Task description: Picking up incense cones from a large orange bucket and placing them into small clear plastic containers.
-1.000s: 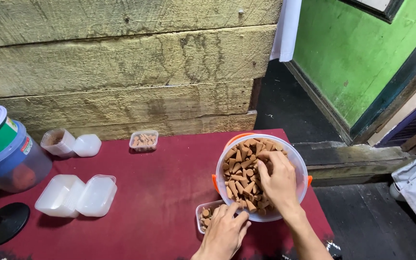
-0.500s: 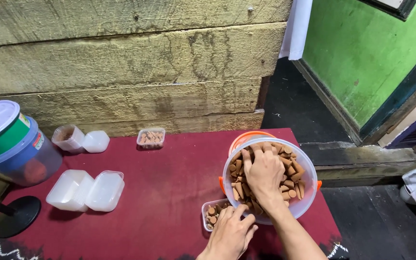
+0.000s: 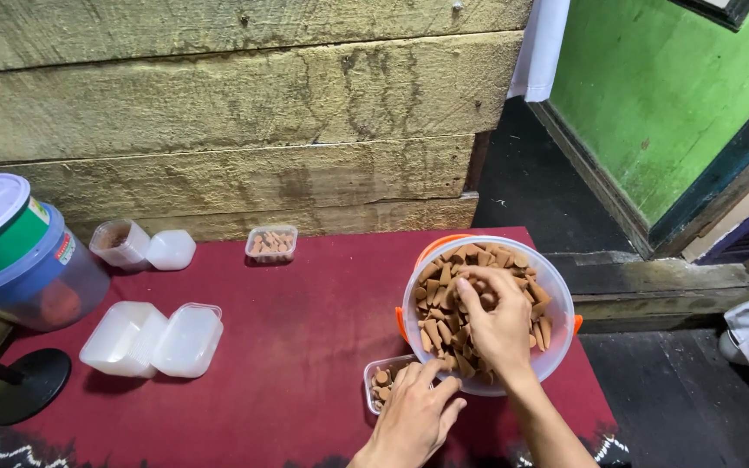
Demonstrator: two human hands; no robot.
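A clear plastic bucket [image 3: 556, 299] with orange handle mounts stands on the red cloth at the right, filled with several small brown cone-shaped pieces [image 3: 439, 303]. My right hand [image 3: 498, 321] is inside the bucket, fingers curled around some of the pieces. My left hand [image 3: 413, 412] rests on a small clear plastic box [image 3: 376, 381] in front of the bucket; the box holds a few brown pieces and is partly hidden by my fingers.
On the red cloth [image 3: 305, 321] lie an open empty hinged box [image 3: 153, 338], another open box [image 3: 140, 247] and a filled closed box [image 3: 270, 243] near the wooden wall. A large lidded tub [image 3: 15, 256] stands at left, beside a black round stand base [image 3: 23, 386].
My right hand has shifted deeper across the bucket and curled onto the pieces. My left hand stays on the small box. The camera view has moved slightly.
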